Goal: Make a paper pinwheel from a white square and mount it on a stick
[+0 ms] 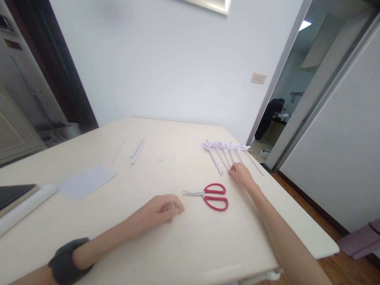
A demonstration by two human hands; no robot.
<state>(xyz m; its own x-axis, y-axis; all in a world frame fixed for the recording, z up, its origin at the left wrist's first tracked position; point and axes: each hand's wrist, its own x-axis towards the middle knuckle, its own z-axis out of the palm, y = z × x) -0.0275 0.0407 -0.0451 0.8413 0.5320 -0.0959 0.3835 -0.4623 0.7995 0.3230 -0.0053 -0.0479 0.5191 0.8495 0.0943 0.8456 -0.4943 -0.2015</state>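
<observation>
Several white paper pinwheels (214, 155) lie in a row at the right of the table, folded heads toward the wall and rolled paper sticks toward me. With bent fingers, my right hand (240, 174) pinches the lower end of one pinwheel's stick. My left hand (168, 208) hovers over the table, slightly blurred, its fingers loosely curled and apart with nothing visible in them. Between my hands lies a pair of scissors (204, 194) with red handles, its blades slightly parted and pointing left, near my left fingertips.
Rolled paper sticks (138, 150) and a thin strip (119, 149) lie at the far left. Nearer are white paper sheets (89, 182) and a dark-topped flat object (16, 198). A tiny scrap (161, 160) sits mid-table. Through the doorway, a person (270, 116) bends over.
</observation>
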